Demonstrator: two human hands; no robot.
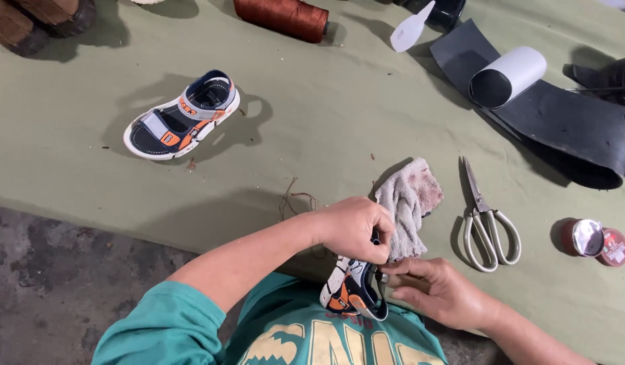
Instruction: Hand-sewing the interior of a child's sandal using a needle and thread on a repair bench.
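My left hand grips the upper end of a small navy, orange and white child's sandal, held close to my chest. My right hand steadies the same sandal from the right, fingers against its strap side. A stained grey rag lies on the green cloth just beyond my hands, its lower end touching my fingers. The matching sandal sits apart on the cloth at the upper left, sole down.
Scissors lie right of the rag. A small round tin with its lid sits far right. Black rubber sheet with a white roll, a brown thread spool and a white plastic scraper lie farther back.
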